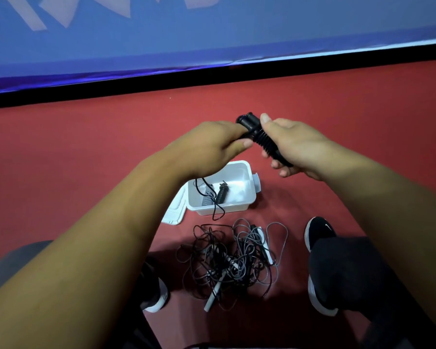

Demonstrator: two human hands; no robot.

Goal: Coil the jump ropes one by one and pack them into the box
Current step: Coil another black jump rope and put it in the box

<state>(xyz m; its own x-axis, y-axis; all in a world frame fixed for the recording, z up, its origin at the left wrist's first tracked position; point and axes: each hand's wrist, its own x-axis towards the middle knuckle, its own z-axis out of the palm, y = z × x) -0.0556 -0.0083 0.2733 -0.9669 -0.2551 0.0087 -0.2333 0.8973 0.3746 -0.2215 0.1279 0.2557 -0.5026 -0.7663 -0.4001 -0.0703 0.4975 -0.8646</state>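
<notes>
A black jump rope, its cord wound tightly around the paired handles, is held up in front of me. My right hand grips the wound handles. My left hand pinches the cord near the handle tops, and a loose cord end hangs from it down to the box. The white plastic box stands on the red floor below my hands, with coiled ropes lying in its left half. A tangled pile of black and grey jump ropes lies on the floor in front of the box.
A white lid lies flat against the box's left side. My feet in black shoes and grey shoes flank the tangled pile. A black strip and a blue wall banner border the red floor at the far side.
</notes>
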